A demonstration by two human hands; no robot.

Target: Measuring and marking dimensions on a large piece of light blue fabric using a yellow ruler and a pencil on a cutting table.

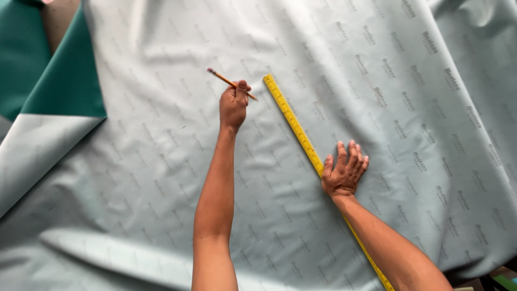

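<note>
A large pale grey-blue sheet of fabric (161, 161) with repeated printed marks lies spread flat. A long yellow ruler (293, 121) runs diagonally across it, from upper middle toward the bottom right. My right hand (343, 173) lies flat, fingers spread, pressing on the ruler about midway along it. My left hand (233, 105) grips a yellow pencil (229, 82), its tip pointing toward the fabric just left of the ruler's far end. The pencil's eraser end points up and left.
At the left, the fabric is folded back and shows its teal underside (64, 81). A fold (124, 256) runs along the near edge of the sheet. A strip of brown surface (56, 19) shows at the top left. Dark floor shows at the bottom right corner.
</note>
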